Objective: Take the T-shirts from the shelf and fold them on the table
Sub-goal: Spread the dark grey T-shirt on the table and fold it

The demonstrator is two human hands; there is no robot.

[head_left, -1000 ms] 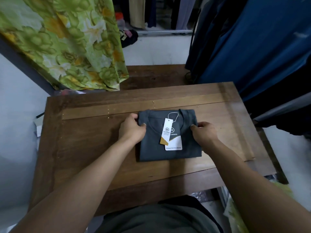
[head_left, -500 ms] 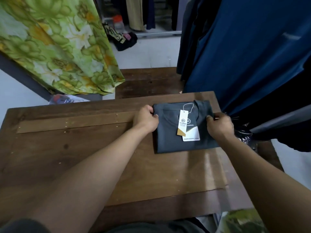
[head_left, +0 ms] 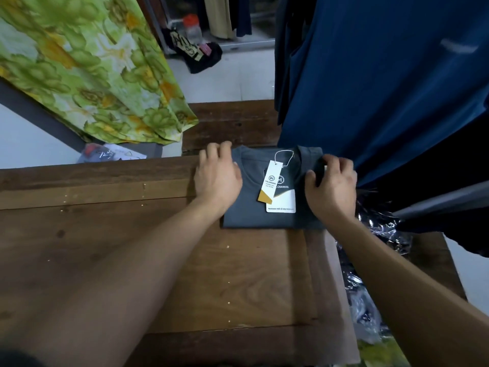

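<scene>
Moved: folded grey T-shirt (head_left: 267, 207) now up at the far right corner of the wooden surface (head_left: 105, 234), after lying nearer the middle a second ago. Pushed there flat by both hands, by the look of it, collar end away from the body. Probably means folding on this one is finished and it's just being parked out of the way, leaving room for the next shirt off the shelf. No shelf in view, so no idea how many are left.

Left hand (head_left: 217, 178) lying over the shirt's left edge, fingers (head_left: 211, 152) bent over the far corner and touching the fabric. Gripping or only pressing? Can't tell from here, the tips are hidden. Right hand (head_left: 330, 186) on the right edge, thumb and fingers clamped on a pinch of cloth up by the shoulder.

Counts:
- one grey T-shirt, folded into a neat rectangle
- two paper tags on one string at the collar: a narrow white and gold tag (head_left: 271, 181) lying over a wider white card (head_left: 281, 203)
- two hands, both on the shirt
- one floral green cloth (head_left: 87, 70) hanging far left
- blue garments (head_left: 383, 88) hanging far right, exact number hard to make out
- crinkly plastic bags (head_left: 375, 234) just off the right edge, count unclear
</scene>
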